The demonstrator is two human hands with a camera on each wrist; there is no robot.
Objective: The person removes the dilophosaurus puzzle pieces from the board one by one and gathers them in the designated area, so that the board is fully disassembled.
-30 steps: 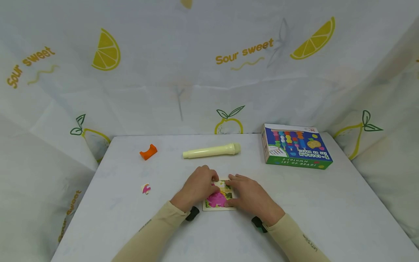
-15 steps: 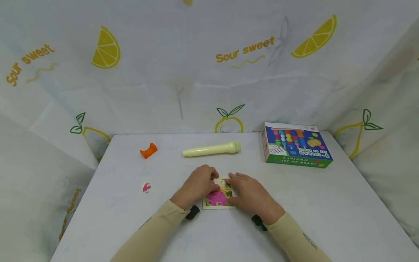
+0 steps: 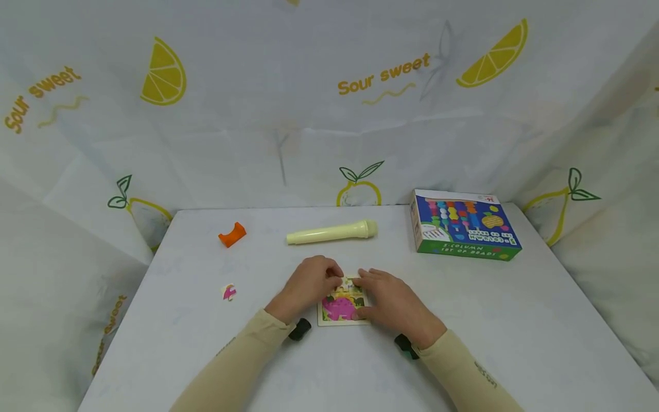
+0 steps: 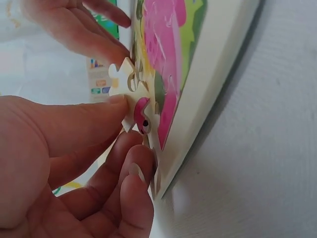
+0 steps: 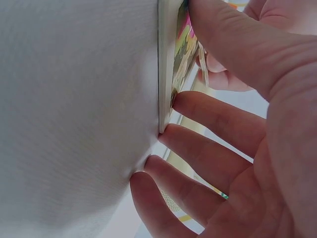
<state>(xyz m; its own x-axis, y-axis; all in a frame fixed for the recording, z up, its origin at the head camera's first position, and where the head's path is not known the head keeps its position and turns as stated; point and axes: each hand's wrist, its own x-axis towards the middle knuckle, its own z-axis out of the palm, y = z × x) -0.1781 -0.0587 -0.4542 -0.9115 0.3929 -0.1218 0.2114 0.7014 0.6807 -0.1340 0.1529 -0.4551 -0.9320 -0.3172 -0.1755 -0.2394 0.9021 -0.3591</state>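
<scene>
A small jigsaw puzzle board (image 3: 337, 323) with a pale rim and a pink dinosaur picture lies on the white table in front of me. My left hand (image 3: 307, 286) pinches a jigsaw piece (image 4: 140, 94) between thumb and fingers; it shows a pink part with an eye. The piece is held tilted, close over the board's far left part. At the board's right side rests my right hand (image 3: 396, 303), thumb on the picture and fingers spread along the edge, some tips touching the table. Another jigsaw piece (image 3: 229, 292), pink and white, lies apart on the left.
Behind the board is a pale yellow microphone-shaped object (image 3: 332, 233). An orange curved block (image 3: 233, 235) lies at the back left, and a bead-set box (image 3: 465, 226) at the back right. A curtain with lemon prints (image 3: 283, 114) hangs behind the table (image 3: 515, 332).
My left hand has drawn back slightly up and left, showing more of the dinosaur picture. The right hand stays in place at the board. The whole view has shifted slightly.
</scene>
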